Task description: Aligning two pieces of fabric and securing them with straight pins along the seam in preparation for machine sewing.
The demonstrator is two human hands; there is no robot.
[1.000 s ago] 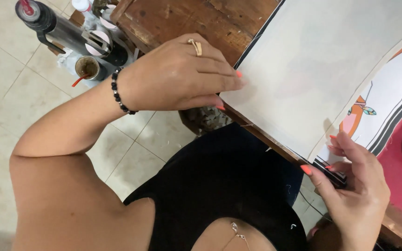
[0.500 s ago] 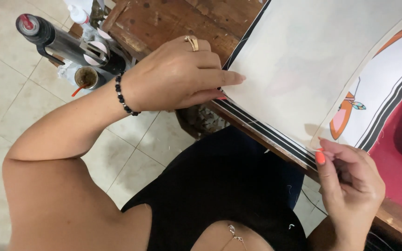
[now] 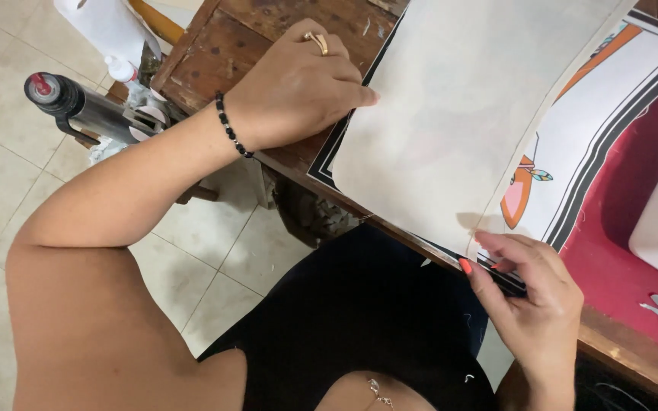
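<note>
Pinching the near edge of the cream fabric (image 3: pixel 451 114) on the wooden surface (image 3: pixel 268 30), the right hand (image 3: pixel 531 293) could skew the layers if the left hand (image 3: pixel 295 87), fingers curled and pressing, slips.

You are working in soft, even light; your right hand (image 3: pixel 531 293) is casting a faint shadow onto the pale fabric (image 3: pixel 451 114) just above it. Nothing is glaring, focus is holding sharp, edges are bending slightly.

Worn wooden table (image 3: pixel 215 53), pale tiled floor (image 3: pixel 9 152), even light
</note>
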